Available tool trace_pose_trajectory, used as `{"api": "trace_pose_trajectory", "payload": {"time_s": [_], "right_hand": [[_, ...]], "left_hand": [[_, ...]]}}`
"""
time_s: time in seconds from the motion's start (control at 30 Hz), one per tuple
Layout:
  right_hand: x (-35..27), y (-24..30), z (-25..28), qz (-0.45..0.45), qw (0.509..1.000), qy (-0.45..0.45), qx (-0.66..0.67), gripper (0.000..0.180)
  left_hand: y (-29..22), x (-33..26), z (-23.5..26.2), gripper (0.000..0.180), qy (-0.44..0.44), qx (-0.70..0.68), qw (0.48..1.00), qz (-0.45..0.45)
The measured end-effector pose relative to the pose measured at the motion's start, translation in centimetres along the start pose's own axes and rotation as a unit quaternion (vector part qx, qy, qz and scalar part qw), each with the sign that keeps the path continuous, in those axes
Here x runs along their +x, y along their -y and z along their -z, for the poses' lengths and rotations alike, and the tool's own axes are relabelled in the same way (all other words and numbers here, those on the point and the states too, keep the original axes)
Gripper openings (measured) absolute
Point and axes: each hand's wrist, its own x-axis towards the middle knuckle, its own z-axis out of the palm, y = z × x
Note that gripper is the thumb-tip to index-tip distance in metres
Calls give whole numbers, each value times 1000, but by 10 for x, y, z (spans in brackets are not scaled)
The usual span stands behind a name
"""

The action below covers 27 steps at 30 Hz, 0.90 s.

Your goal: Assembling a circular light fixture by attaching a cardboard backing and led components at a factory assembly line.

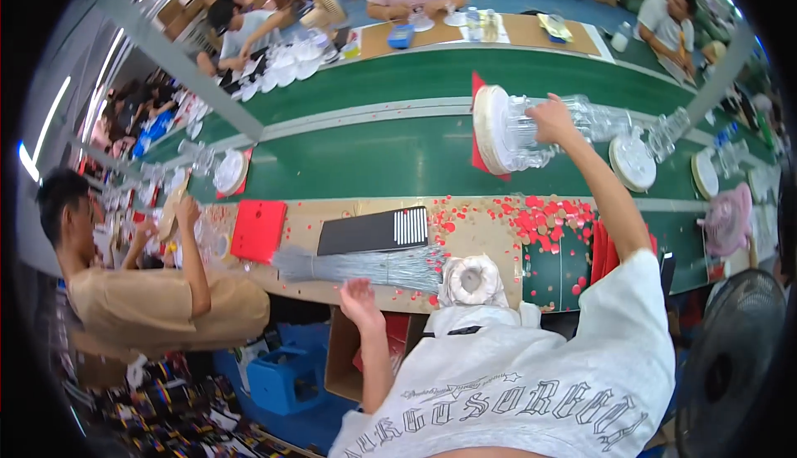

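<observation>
Stretched out over the green belt, my right hand point(551, 119) is closed on a clear plastic piece point(523, 130), its fingers curled over the top. The piece lies on its side, with a thick round white base point(491, 130) at its left end. Behind that base the corners of a red square sheet point(476, 84) stick out. My left hand point(359, 302) hovers by the near table edge with fingers apart and nothing in it. Just beyond it lies a long bundle of thin silvery wires or strips point(357, 266). A black panel with white stripes point(374, 232) lies behind the bundle.
Red discs point(552, 221) are scattered across the cardboard-covered bench. Near me stands a white wrapped roll point(471, 279). More round-based plastic pieces point(633, 161) sit along the belt. A co-worker point(166, 300) works at left; a black fan point(735, 358) stands at right, a blue stool point(286, 379) below.
</observation>
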Motion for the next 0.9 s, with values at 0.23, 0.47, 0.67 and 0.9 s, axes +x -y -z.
{"api": "trace_pose_trajectory", "payload": {"time_s": [0.23,0.47,0.67,0.9], "right_hand": [[57,-3,-143,-55,971,71,-221,24],[72,35,-139,-28,969,112,-217,23],[30,22,-36,190,889,-386,157,25],[-81,-217,-11,-280,818,-491,-107,25]], "left_hand": [[20,-27,33,25,-31,30,999,24],[12,-25,-1,26,6,79,997,3],[16,-18,-43,29,89,131,987,-14],[36,-19,-58,28,127,167,977,37]]}}
